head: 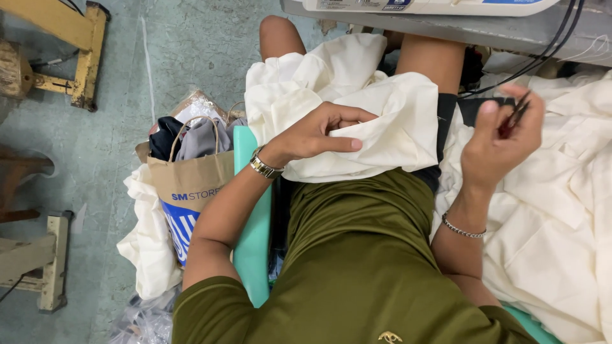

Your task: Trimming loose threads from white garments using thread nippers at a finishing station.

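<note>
Olive-green shirt: worn by the seated person, nearest the camera, below both hands.

Left hand: gold wristwatch at the wrist. Fingers curled, thumb stretched flat along a fold of cream fabric, pinching and pressing it on the lap.

Cream fabric: thin woven cloth, bunched in soft folds directly under and beyond the left hand. Judged light, limp and non-slippery; it will sag and crease wherever unsupported. Best taken at a folded edge or seam, pinched between thumb and fingers, as the left hand has it.

Right hand: beaded bracelet at the wrist. Raised, fingers closed round small dark thread snips, blades pointing up and away from the lap.

More cream cloth: heaped to the right of the right hand.

Paper carrier bag: brown, left of the left forearm, stuffed with grey and dark garments.

Turquoise seat: edge showing beneath the left forearm.

Sewing machine table: beyond both hands, with dark cables hanging down.
</note>
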